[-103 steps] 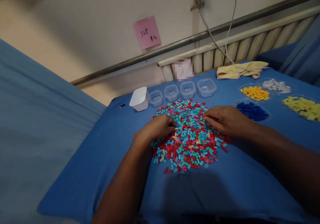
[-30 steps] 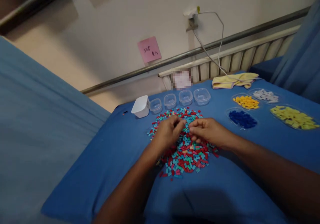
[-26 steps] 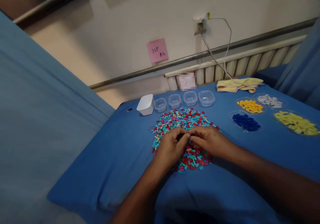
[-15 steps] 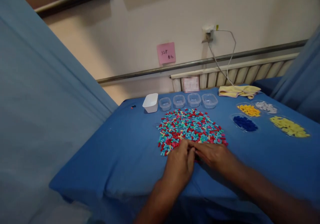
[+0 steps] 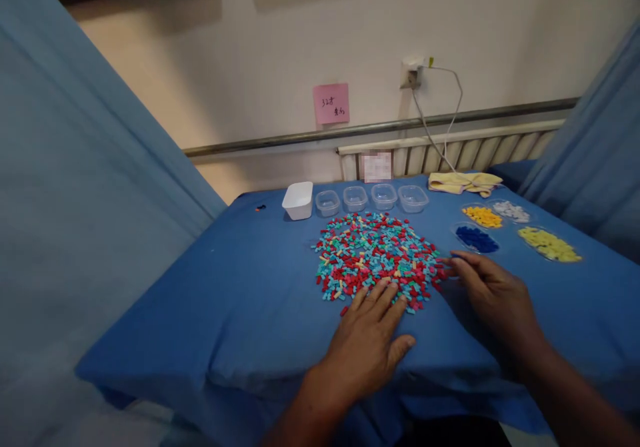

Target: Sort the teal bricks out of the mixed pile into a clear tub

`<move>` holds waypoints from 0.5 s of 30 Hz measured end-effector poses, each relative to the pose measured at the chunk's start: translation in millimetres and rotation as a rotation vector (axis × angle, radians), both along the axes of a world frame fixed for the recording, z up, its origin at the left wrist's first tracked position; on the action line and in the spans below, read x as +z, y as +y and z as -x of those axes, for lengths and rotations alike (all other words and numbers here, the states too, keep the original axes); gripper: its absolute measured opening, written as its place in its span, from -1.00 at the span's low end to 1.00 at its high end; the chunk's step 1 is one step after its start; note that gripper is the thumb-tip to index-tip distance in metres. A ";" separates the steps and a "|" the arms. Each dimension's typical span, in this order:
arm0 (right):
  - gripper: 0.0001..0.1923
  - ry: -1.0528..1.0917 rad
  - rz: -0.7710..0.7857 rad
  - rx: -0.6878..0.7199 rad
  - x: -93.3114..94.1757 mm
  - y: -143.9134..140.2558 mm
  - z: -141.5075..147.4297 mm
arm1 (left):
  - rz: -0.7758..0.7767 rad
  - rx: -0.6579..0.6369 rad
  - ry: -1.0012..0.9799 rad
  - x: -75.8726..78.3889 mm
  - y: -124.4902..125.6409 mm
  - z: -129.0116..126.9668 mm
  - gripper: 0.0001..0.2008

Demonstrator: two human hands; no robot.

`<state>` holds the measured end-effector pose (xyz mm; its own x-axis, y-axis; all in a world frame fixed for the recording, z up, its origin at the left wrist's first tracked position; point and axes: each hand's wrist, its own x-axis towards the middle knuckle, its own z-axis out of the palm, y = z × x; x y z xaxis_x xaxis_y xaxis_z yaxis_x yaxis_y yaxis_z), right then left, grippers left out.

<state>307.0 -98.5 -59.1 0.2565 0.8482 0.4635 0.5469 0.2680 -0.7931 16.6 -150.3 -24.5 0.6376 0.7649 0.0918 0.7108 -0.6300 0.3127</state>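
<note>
Grip state: both hands flat, fingers spread, pinching nothing. Left hand [image 5: 367, 340] touches the lower edge of the mixed bead pile [image 5: 377, 257] at frame centre; right hand [image 5: 493, 290] touches its right edge, equally near.

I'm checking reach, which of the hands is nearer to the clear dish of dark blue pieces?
Right. The right hand lies just below the clear dish of dark blue pieces, fingertips close to it. The left hand rests flat farther left, at the near edge of the mixed pile.
</note>
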 end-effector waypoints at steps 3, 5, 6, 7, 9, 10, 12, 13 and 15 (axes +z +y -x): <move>-0.45 0.180 0.041 -0.054 -0.6 3.7 -0.9 | -0.020 0.022 0.019 -3.2 0.7 -0.7 -0.33; -0.40 0.164 0.044 -0.043 -2.1 6.2 -0.9 | -0.042 0.027 0.027 -3.2 2.9 -2.3 -0.34; -0.39 0.136 0.049 -0.035 -3.2 7.2 -2.6 | -0.055 0.027 0.035 -2.7 3.9 -2.9 -0.34; -0.38 0.105 0.057 -0.032 -4.3 8.2 -6.0 | -0.067 0.025 0.046 -2.1 4.7 -3.4 -0.35; -0.39 0.042 0.074 -0.045 -5.3 10.9 -18.8 | -0.085 0.023 0.072 -1.2 5.9 -3.4 -0.35; -0.40 0.000 0.083 -0.061 -4.5 13.3 -27.9 | -0.091 0.024 0.082 -1.2 6.3 -3.0 -0.36; -0.45 -0.106 0.099 -0.118 0.8 21.9 -49.4 | -0.105 0.030 0.088 -2.5 7.5 -1.8 -0.36; -0.48 -0.167 0.108 -0.155 5.2 28.5 -60.5 | -0.114 0.032 0.088 -3.6 8.3 -1.1 -0.37; -0.53 -0.287 0.131 -0.234 16.0 45.8 -79.6 | -0.141 0.029 0.077 -6.4 10.1 0.3 -0.37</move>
<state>386.6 -52.7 -43.1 0.3258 0.8390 0.4359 0.7857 0.0161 -0.6184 16.3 -140.2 -30.9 0.6247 0.7661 0.1509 0.7478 -0.6426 0.1666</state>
